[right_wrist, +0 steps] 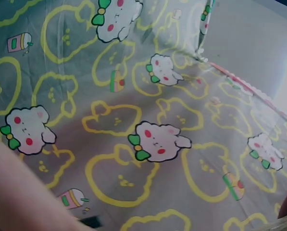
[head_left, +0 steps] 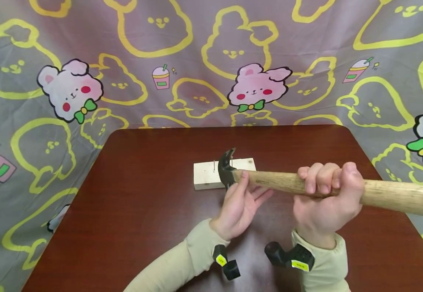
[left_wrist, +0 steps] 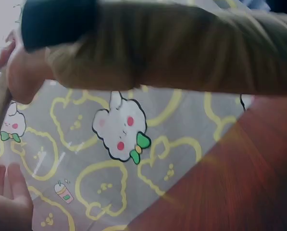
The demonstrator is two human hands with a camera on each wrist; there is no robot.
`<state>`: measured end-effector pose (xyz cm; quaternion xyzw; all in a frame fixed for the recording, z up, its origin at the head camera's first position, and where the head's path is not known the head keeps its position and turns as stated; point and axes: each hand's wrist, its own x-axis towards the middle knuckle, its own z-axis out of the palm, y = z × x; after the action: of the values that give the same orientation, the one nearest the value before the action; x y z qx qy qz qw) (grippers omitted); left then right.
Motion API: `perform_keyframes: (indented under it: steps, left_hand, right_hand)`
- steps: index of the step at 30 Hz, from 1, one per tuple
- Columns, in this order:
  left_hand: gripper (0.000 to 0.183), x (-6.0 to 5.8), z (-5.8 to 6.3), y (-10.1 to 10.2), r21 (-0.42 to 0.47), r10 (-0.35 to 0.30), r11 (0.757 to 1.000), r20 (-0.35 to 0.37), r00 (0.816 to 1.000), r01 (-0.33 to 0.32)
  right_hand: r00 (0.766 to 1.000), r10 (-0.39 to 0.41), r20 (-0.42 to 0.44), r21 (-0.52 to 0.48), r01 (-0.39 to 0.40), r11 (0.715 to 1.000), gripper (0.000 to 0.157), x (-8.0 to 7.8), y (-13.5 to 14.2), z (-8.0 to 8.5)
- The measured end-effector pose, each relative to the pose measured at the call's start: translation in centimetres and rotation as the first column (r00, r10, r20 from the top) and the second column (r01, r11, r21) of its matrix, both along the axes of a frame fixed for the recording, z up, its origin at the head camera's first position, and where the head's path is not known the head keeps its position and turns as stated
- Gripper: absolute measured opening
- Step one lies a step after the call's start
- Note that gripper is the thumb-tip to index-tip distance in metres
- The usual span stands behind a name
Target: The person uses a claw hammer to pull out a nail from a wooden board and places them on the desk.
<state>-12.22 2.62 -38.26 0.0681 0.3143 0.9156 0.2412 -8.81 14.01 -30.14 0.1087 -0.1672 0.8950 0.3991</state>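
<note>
A claw hammer (head_left: pixel 275 181) with a wooden handle and dark metal head is raised above the table. My right hand (head_left: pixel 328 198) grips the handle around its middle, its fingers curled over the wood. At the neck by the head, my left hand (head_left: pixel 237 211) has its thumb against the handle, and its other fingers extend below, fairly straight. Behind the hammer head lies a pale wooden block (head_left: pixel 206 178), partly covered by it. A thin nail (head_left: pixel 214 166) stands upright in the block, and a second nail (head_left: pixel 232 161) shows beside the claw.
The block lies on a dark red-brown table (head_left: pixel 134 211) with rounded far corners. Patterned cloth (head_left: pixel 197 97) hangs behind the table and along both sides. A small dark camera is strapped at each wrist, over light sleeves (head_left: pixel 175 263).
</note>
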Motion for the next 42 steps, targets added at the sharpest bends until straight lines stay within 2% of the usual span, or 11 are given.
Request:
perform_keyframes:
  steps: [4, 7, 12, 16, 19, 22, 24, 28, 31, 37, 42]
  left_hand:
    - [0.045, -0.1, -0.9, -0.5, -0.135, -0.138, 0.983, -0.088, 0.987, 0.125]
    - [0.048, -0.5, -1.3, -1.2, -0.281, -0.238, 0.940, -0.125, 0.963, 0.196]
    - [0.032, -1.2, -2.0, -3.8, -0.592, -0.372, 0.784, -0.208, 0.905, 0.186]
    - [0.021, -2.0, -2.1, -6.6, -0.802, -0.433, 0.597, -0.329, 0.839, -0.006]
    - [0.015, -3.0, -1.7, -8.6, -0.874, -0.469, 0.395, -0.457, 0.755, -0.283]
    - [0.014, -4.0, -1.3, -10.2, -0.815, -0.520, 0.169, -0.552, 0.652, -0.555]
    - [0.022, -4.8, -1.2, -11.0, -0.758, -0.543, 0.049, -0.566, 0.620, -0.650]
    - [0.046, -6.4, -1.6, -11.8, -0.721, -0.579, -0.139, -0.497, 0.646, -0.679]
    - [0.061, -7.7, -2.3, -11.8, -0.721, -0.600, -0.224, -0.429, 0.676, -0.656]
    - [0.086, -10.1, -3.6, -10.6, -0.718, -0.632, -0.344, -0.299, 0.715, -0.604]
    - [0.086, -11.0, -4.0, -9.6, -0.693, -0.625, -0.404, -0.268, 0.733, -0.598]
  right_hand:
    - [0.998, -0.065, 0.023, 0.094, 0.063, 0.994, 0.036, -0.2, 0.4, 0.7]
    - [0.998, -0.060, -0.022, 0.134, 0.062, 0.989, 0.034, -0.5, 0.6, 0.9]
    - [0.995, -0.064, -0.072, 0.185, 0.077, 0.980, 0.031, -1.4, 1.2, 1.1]
    - [0.992, -0.109, -0.057, 0.219, 0.119, 0.969, 0.031, -2.0, 1.8, 1.4]
    - [0.992, -0.122, -0.039, 0.255, 0.128, 0.958, 0.031, -2.3, 2.3, 1.6]
    - [0.994, -0.106, -0.024, 0.291, 0.108, 0.951, 0.031, -2.6, 2.7, 1.7]
    - [0.995, -0.101, -0.007, 0.316, 0.098, 0.944, 0.031, -2.7, 2.8, 1.9]
    - [0.995, -0.098, 0.034, 0.363, 0.079, 0.929, 0.031, -3.1, 2.8, 2.2]
    - [0.994, -0.088, 0.062, 0.398, 0.057, 0.916, 0.031, -3.5, 2.6, 2.4]
    - [0.993, -0.081, 0.082, 0.498, 0.029, 0.867, 0.028, -4.7, 2.0, 2.6]
    - [0.995, -0.076, 0.067, 0.592, 0.021, 0.805, 0.027, -5.8, 1.7, 2.5]
